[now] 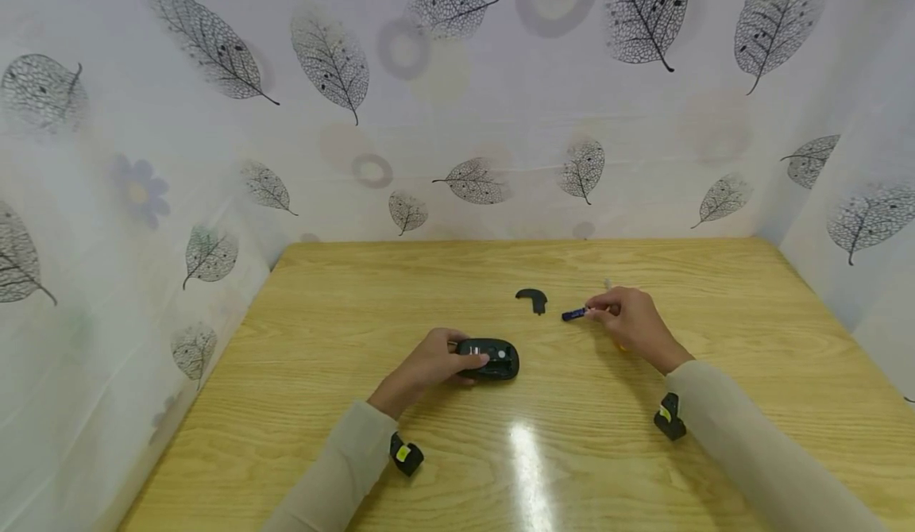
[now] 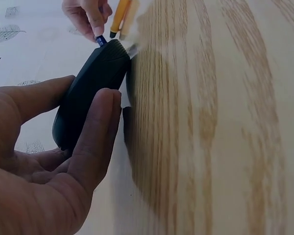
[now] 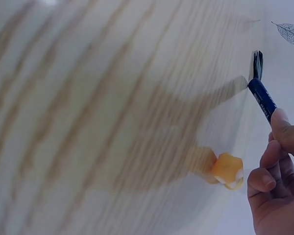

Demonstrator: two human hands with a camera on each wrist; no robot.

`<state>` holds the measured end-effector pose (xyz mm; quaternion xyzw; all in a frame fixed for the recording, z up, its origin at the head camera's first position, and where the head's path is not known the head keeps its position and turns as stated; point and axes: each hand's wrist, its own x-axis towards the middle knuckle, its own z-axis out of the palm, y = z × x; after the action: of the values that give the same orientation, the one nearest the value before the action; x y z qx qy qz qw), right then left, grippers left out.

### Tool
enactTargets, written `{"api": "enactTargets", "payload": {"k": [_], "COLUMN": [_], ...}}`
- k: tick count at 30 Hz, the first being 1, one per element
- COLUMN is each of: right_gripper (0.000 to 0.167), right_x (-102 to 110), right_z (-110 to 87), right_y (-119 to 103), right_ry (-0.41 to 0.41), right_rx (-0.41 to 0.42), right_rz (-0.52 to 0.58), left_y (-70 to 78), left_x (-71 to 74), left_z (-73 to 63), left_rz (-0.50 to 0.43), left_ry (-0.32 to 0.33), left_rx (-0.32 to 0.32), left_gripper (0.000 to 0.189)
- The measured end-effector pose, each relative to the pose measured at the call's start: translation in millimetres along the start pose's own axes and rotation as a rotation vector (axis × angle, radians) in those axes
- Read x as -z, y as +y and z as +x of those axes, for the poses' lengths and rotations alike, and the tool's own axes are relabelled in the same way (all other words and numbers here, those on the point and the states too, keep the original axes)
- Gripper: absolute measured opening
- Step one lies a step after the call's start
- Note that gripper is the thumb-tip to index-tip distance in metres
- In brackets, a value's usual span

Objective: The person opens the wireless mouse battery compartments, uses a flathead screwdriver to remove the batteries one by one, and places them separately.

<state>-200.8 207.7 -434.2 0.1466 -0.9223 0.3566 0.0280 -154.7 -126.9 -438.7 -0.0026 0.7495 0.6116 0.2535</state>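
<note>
My left hand [image 1: 434, 359] grips a black computer mouse [image 1: 509, 367], turned so its underside faces up, with the thumb across it. An open hollow shows in that underside beside a small white label. In the left wrist view the mouse [image 2: 90, 88] sits between thumb and fingers, held by its sides. Farther right, my right hand [image 1: 635, 324] pinches one end of a dark blue battery [image 1: 574, 314] between thumb and fingertips. The right wrist view shows the battery [image 3: 262, 100] pointing away from the fingers. A curved black cover [image 1: 532, 299] lies on the table left of the battery.
An orange, stick-like thing [image 2: 118, 18] with a dark end lies by my right hand, mostly hidden under it in the head view. The wooden table [image 1: 400, 278] meets a leaf-patterned curtain [image 1: 515, 103] at its back edge and sides.
</note>
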Motion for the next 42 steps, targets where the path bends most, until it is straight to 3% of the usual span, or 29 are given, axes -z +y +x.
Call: {"api": "enactTargets", "payload": {"k": [10,19,42], "right_gripper": [0.015,0.014,0.013], "right_x": [-0.9,-3.3,-6.5], "right_z": [6.0,10.5,16.7], "right_y": [2.1,0.4,0.0], "right_ry": [-0.05,-0.05,-0.107], "right_rx": [-0.012,0.017,-0.015], "right_rz": [-0.067,-0.171,-0.226], "left_y": [-4.6,-3.7,1.9], "left_x": [3.0,3.6,3.7], "left_z": [0.2,-1.2,-10.6], "left_rz": [0.113,0.259,0.385], "left_ry": [0.02,0.084,0.134], "left_rx": [-0.064,-0.113,-0.129], "left_gripper": [0.058,0.051,0.051]}}
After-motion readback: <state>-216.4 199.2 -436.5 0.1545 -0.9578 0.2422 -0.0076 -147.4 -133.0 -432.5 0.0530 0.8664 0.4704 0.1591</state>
